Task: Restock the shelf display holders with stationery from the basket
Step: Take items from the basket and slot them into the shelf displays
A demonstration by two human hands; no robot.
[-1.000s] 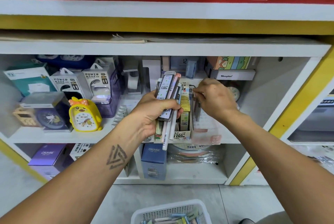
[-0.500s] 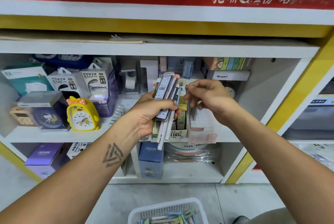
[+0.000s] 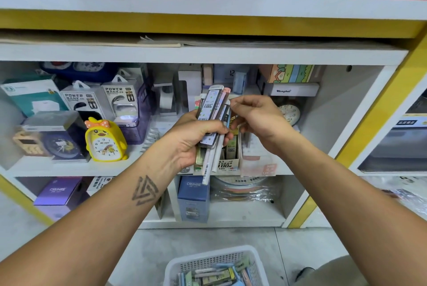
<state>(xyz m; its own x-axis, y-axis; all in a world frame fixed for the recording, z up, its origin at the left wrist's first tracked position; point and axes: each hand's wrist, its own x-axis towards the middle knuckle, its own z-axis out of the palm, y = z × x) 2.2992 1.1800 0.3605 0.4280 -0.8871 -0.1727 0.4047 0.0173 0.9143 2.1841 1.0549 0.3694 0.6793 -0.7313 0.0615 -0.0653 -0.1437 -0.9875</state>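
Here, left hand (image 3: pixel 196 137) grips a fanned bundle of lead-refill packs (image 3: pixel 213 124) in front of the shelf holders (image 3: pixel 227 163) while right hand (image 3: pixel 258 119) pinches one pack's top edge; best to pull it straight up w/o loosening the rest, basket (image 3: pixel 217 267) below.

White shelf (image 3: pixel 69 169) w/ yellow clock (image 3: pixel 105 140), display holders (image 3: pixel 228 163); floor (image 3: pixel 150 251) w/ basket (image 3: pixel 184 265).

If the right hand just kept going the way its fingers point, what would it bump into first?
Its fingertips aim leftward at the bundle of lead-refill packs gripped by the left hand, so the right hand would likely meet that bundle first. They look nearly touching already, though depth is unclear.
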